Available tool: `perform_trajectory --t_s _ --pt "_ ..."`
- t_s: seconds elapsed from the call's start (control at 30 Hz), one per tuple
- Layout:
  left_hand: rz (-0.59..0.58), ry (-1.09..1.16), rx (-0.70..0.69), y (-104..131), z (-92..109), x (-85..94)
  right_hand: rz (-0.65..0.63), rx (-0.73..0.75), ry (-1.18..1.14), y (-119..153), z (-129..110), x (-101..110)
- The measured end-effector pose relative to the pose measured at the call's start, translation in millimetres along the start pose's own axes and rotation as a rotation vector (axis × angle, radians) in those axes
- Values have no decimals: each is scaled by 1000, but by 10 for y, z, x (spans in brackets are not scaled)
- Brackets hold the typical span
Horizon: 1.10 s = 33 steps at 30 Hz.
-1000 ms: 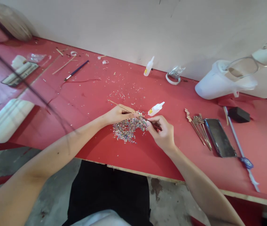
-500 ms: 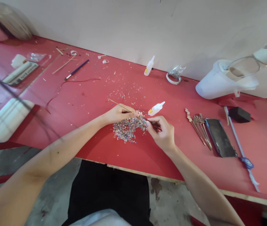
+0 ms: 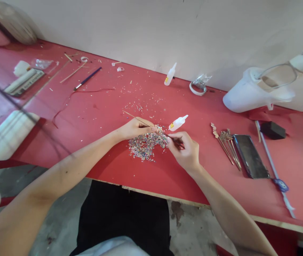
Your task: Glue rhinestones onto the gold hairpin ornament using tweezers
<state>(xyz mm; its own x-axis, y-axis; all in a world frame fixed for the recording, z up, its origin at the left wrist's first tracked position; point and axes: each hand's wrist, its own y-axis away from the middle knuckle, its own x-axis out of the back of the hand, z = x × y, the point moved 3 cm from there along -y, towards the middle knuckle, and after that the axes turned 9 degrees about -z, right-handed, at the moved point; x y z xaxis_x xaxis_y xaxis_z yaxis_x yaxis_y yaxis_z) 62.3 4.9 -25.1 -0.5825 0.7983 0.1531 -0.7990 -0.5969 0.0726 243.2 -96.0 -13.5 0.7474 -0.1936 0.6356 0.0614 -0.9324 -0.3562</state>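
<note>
Stick (image 3: pixel 132 116), thin and pale, sits in the left hand (image 3: pixel 134 128), thumb and fingers closed in a light pinch near its right end. Opposite, the right hand (image 3: pixel 186 149) has its fingers curled around a slim dark tool (image 3: pixel 165 134), its tip meeting or nearly meeting that end; whether they touch is too small to tell. Below and between the hands lies a heap of glittery chips (image 3: pixel 143 146) on the red table (image 3: pixel 141 177). For such fine contact, the left hand would best act as a steady clamp, with the right making only small, gentle motions and the wrists clear of the heap so chips do not scatter. A small bottle (image 3: pixel 177 122), tipped over just beyond the right hand, could be knocked by a wide swing.
</note>
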Motion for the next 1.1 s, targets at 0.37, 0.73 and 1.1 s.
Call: perform_trajectory --t_s 0.37,0.73,1.1 --pt "3 8 -16 2 -5 -1 -3 -3 22 -1 1 1" --pt "5 -7 15 4 -8 -2 -4 4 42 3 6 -4" --pt "14 -5 -6 -3 -13 -1 21 51 96 -3 -13 9"
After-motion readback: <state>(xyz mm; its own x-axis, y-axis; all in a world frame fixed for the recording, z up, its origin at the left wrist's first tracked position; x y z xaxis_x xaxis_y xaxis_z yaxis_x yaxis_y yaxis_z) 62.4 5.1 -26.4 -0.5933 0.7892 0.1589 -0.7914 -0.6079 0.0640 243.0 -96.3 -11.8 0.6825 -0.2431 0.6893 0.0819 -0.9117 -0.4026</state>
